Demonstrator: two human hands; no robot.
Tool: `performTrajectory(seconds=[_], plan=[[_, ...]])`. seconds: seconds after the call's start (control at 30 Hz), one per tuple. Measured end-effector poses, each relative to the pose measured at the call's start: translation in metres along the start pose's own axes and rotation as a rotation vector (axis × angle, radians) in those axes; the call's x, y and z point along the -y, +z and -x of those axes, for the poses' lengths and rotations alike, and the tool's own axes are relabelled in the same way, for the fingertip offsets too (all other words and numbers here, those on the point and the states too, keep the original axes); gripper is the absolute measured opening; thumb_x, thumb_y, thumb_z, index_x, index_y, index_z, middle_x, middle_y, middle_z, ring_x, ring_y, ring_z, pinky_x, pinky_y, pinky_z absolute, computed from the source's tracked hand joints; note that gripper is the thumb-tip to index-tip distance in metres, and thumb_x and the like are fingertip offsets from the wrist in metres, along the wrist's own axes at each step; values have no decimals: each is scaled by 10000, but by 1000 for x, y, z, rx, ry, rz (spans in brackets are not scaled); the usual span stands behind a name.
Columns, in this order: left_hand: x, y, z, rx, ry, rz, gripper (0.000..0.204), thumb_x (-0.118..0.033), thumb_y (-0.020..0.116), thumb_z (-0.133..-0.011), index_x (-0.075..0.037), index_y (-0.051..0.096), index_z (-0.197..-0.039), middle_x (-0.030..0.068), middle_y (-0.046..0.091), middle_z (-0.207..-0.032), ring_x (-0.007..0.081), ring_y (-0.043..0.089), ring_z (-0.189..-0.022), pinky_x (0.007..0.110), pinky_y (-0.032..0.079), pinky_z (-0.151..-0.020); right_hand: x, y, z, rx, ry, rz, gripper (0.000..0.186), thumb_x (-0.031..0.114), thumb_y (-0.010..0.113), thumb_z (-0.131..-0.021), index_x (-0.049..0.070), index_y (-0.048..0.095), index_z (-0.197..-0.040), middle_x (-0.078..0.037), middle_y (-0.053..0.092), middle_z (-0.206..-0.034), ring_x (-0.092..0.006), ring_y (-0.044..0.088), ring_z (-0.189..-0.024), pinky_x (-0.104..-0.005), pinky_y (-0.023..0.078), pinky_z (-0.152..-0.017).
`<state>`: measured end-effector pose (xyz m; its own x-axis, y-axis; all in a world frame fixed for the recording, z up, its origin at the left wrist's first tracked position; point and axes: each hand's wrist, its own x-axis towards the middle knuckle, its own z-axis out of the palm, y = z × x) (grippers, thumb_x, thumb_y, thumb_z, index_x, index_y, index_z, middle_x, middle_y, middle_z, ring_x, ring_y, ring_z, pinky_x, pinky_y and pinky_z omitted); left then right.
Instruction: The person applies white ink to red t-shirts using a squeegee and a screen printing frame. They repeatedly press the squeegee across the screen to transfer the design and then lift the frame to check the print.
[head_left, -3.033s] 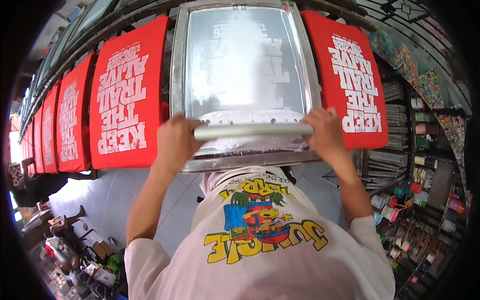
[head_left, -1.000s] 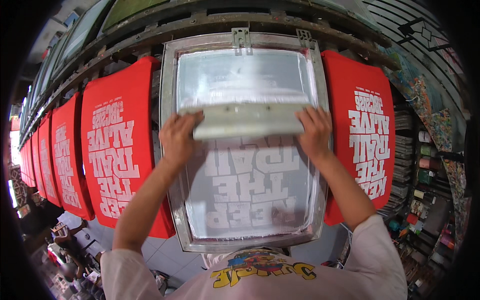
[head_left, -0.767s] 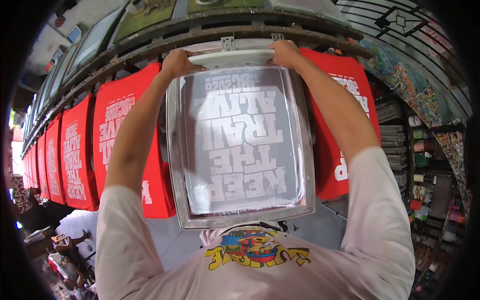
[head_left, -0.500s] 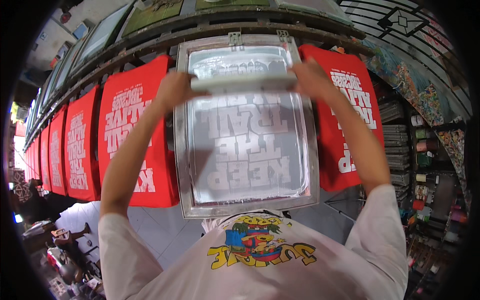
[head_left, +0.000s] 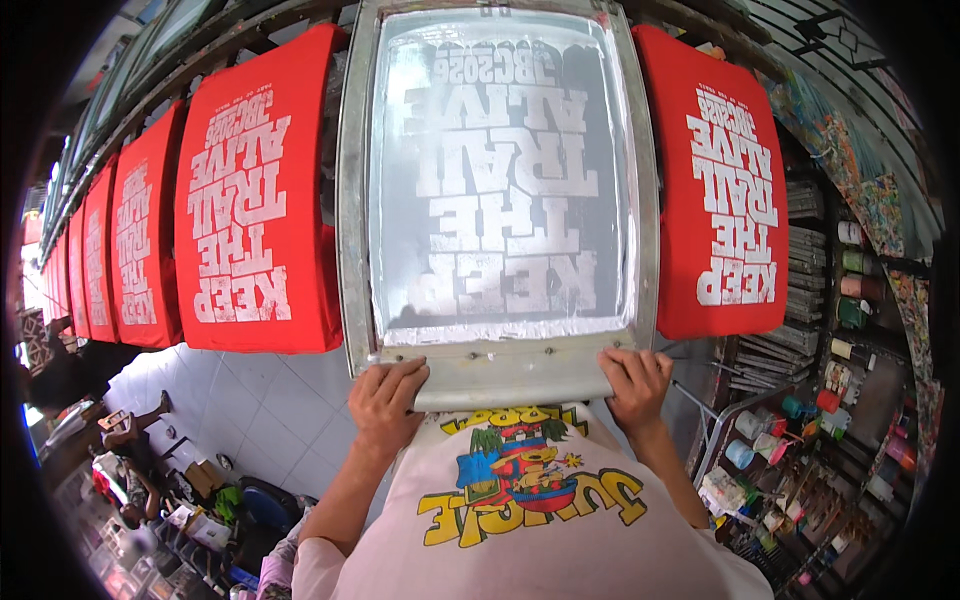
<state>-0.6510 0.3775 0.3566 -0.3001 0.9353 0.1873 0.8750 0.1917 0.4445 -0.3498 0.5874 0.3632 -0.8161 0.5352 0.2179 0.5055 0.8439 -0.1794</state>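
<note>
Both my hands grip a wide, pale squeegee point(head_left: 512, 380) at the near end of a screen-printing frame point(head_left: 354, 190). My left hand point(head_left: 388, 402) is closed around its left end. The other end is in my right hand point(head_left: 638, 390), fingers curled over the top edge. Inside the frame, the grey mesh point(head_left: 405, 170) carries block-letter shapes, with white ink point(head_left: 612, 170) streaked along its sides. A thick white line of ink lies just beyond the squeegee. The squeegee's lower edge is hidden from me.
Red cloth panels with white lettering flank the frame: one panel point(head_left: 728, 320) on the right, several on the left, the nearest a large panel point(head_left: 305, 190). Shelves of ink containers point(head_left: 850, 290) stand at the far right. A seated person point(head_left: 125, 480) is at the lower left.
Both hands have brought the squeegee from the frame's far end to its near end. My view has tipped lower, and the mesh's lettering now shows uncovered.
</note>
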Motion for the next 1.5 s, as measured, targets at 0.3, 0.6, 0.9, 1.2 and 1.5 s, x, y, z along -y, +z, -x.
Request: performTrajectory(seconds=[0.3,0.6,0.9,1.2,1.5], plan=[[31,35,-36,-115,59,-71,333,-150,732,-675,-107,770,-1003,10,773,-1123,193,688,-870,325,513,-730,-22,45,-28,-86,57,-43,256,101,617,-836,92,752,-1053,-28,733,-1050,-219,631,-824,-396,428,-742],[122,58,-228,-216,188,-119,369,-311,839,-658,-110,748,-953,45,778,-989,224,671,-747,334,509,-665,-118,92,-206,-99,-3,-32,442,-11,607,-678,63,739,-1093,-89,683,-1065,-309,602,-931,-460,448,-794],[167,25,-471,-56,19,-217,470,-432,906,-649,-96,786,-956,158,748,-858,325,719,-806,438,580,-732,-225,89,-446,-95,2,11,296,108,756,-688,122,757,-984,-122,726,-983,-357,666,-1013,-446,473,-905],[157,-43,-487,350,-88,-61,656,-545,912,-629,-25,793,-1012,156,769,-823,308,757,-790,382,596,-815,-202,5,-465,446,47,48,510,346,846,-658,160,771,-1127,-147,750,-1118,-334,679,-1116,-480,446,-991],[60,-31,-136,-48,163,-127,433,-97,859,-535,-128,763,-955,33,730,-878,265,651,-819,407,516,-740,-59,-12,-125,30,-167,-1,401,46,736,-658,116,727,-1053,-54,635,-948,-252,623,-984,-484,409,-999]])
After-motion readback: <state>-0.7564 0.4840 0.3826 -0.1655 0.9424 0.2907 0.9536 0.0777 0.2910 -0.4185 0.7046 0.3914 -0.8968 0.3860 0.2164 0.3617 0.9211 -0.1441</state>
